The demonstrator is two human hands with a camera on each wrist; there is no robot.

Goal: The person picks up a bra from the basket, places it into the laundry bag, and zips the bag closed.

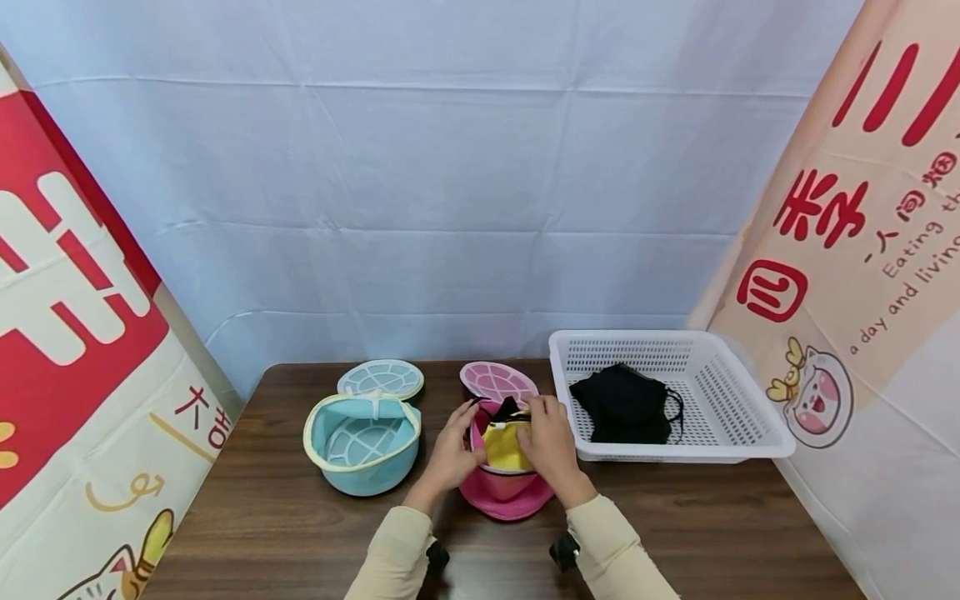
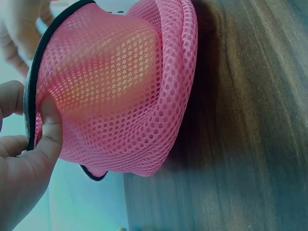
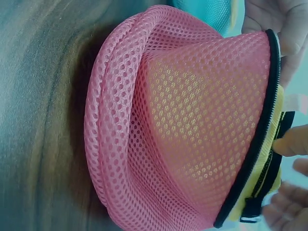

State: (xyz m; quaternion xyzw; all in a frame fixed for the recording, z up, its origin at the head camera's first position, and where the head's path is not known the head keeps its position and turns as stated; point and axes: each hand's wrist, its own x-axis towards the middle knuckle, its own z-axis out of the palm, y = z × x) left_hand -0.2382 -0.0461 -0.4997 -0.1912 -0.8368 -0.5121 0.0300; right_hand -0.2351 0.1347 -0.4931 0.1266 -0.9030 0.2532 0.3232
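A round pink mesh laundry bag (image 1: 506,505) stands on the table with its black-edged zip opening upward. Its ribbed pink lid (image 1: 497,382) is folded back behind it. Inside sits a yellow cloth item (image 1: 505,450) with black straps, showing through the mesh in both wrist views. My left hand (image 1: 453,450) pinches the bag's zip rim, thumb outside and fingers inside. Over the opposite side, my right hand (image 1: 553,446) holds the yellow item's edge by the black band (image 3: 269,178), thumb on it and fingers curled below.
To the left stands an open light-blue mesh bag (image 1: 371,477), its ribbed lid (image 1: 381,379) folded back. A white perforated basket (image 1: 742,417) at the right holds a black cloth garment (image 1: 622,404) with thin straps. Curtains and printed cloths surround the wooden table (image 1: 247,517).
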